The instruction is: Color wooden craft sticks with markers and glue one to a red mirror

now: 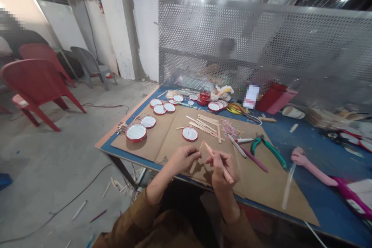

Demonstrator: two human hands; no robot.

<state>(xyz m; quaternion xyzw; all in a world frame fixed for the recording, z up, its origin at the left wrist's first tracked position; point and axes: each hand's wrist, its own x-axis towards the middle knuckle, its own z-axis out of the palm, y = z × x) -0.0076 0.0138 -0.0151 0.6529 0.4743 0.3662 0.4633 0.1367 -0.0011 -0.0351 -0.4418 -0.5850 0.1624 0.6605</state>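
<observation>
My left hand (186, 157) is pinched closed above the cardboard, its fingers on a flat wooden craft stick (193, 166) that slants down below them. My right hand (223, 167) is wrapped around a peach-coloured, pen-like stick (228, 176), whose upper end points toward my left fingers. Whether that end touches the craft stick I cannot tell. Just beyond my hands lies a round white disc with a red rim (190, 133). More craft sticks (205, 126) are spread behind it, beside a heap of coloured rubber bands (231, 128).
Green-handled pliers (270, 151) and several pens (252, 157) lie right of my hands. More red-rimmed discs (136, 133) sit left and behind. A pink hand-shaped object (298, 156) is at right. Perforated metal sheet (197, 27) stands behind the table; red chairs (43, 81) stand left.
</observation>
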